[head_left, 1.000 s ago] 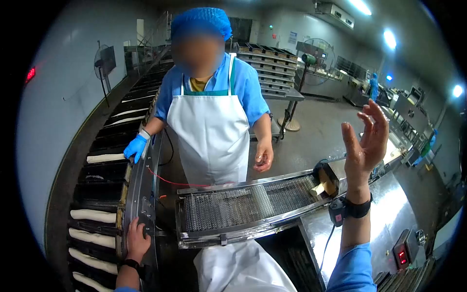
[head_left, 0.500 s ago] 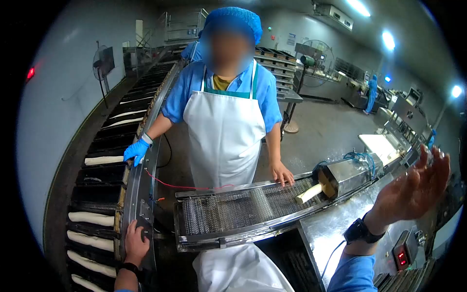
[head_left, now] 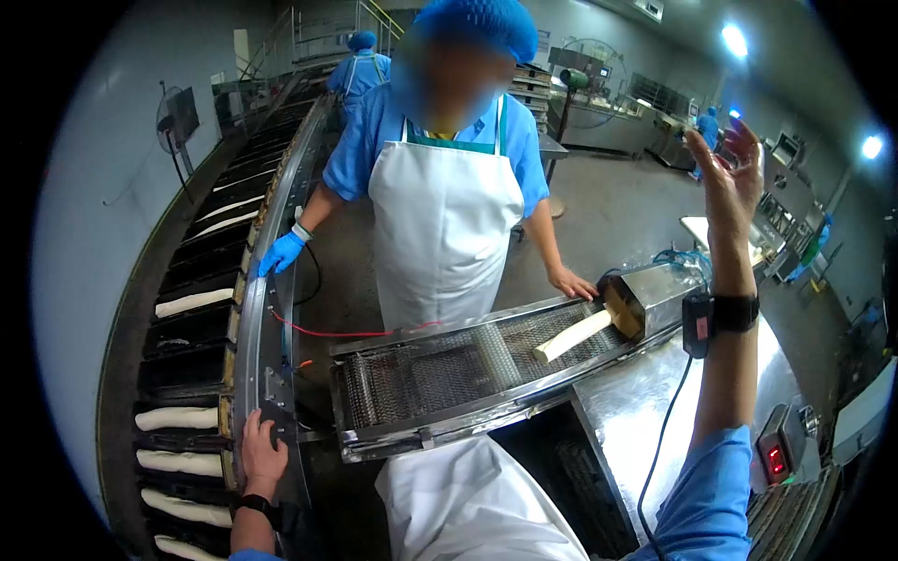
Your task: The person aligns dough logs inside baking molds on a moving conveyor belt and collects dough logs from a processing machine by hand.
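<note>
My left hand (head_left: pixel 264 453) rests on the metal rail (head_left: pixel 251 360) beside a line of black baking tins, its fingers spread and nothing in them. Strips of pale dough (head_left: pixel 176 418) lie in several of those tins. Raised in the air at the right, my right hand (head_left: pixel 731 187) holds nothing, its fingers apart and slightly bent. Below and left of it, a dough piece (head_left: pixel 572 338) sticks out of a metal housing (head_left: pixel 659 297) onto a wire mesh belt (head_left: pixel 421 379).
A co-worker in a white apron (head_left: pixel 444 224) stands across the mesh belt, with a blue-gloved hand (head_left: pixel 281 252) at the rail and a bare hand (head_left: pixel 572 282) at the belt's edge. A steel table (head_left: pixel 636 411) and a device with a red display (head_left: pixel 776 458) stand at the right.
My right hand has moved left and higher. More of the dough piece has come out of the housing. The co-worker's gloved hand has moved off a dough strip to the rail.
</note>
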`<control>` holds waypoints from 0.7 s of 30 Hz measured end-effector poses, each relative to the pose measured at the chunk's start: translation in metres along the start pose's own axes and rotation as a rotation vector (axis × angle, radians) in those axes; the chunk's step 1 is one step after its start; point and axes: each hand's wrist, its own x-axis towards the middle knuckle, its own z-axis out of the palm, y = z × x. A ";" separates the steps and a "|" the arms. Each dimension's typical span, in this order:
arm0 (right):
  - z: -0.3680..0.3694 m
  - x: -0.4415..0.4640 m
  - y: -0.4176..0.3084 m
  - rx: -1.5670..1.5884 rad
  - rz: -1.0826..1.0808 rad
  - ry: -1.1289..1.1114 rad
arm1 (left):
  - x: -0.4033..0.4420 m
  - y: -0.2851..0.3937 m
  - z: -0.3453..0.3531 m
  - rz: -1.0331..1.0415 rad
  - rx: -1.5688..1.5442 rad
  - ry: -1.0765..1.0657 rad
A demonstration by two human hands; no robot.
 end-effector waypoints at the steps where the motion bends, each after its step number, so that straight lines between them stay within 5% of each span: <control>1: -0.007 -0.002 -0.016 -0.004 -0.070 0.034 | 0.000 -0.001 -0.004 -0.005 -0.025 -0.003; 11: -0.109 -0.037 -0.161 0.222 -0.536 0.162 | -0.004 0.002 -0.046 -0.024 -0.029 -0.066; 21: -0.111 -0.062 -0.164 0.261 -0.572 0.074 | -0.012 -0.005 -0.040 -0.004 -0.014 -0.055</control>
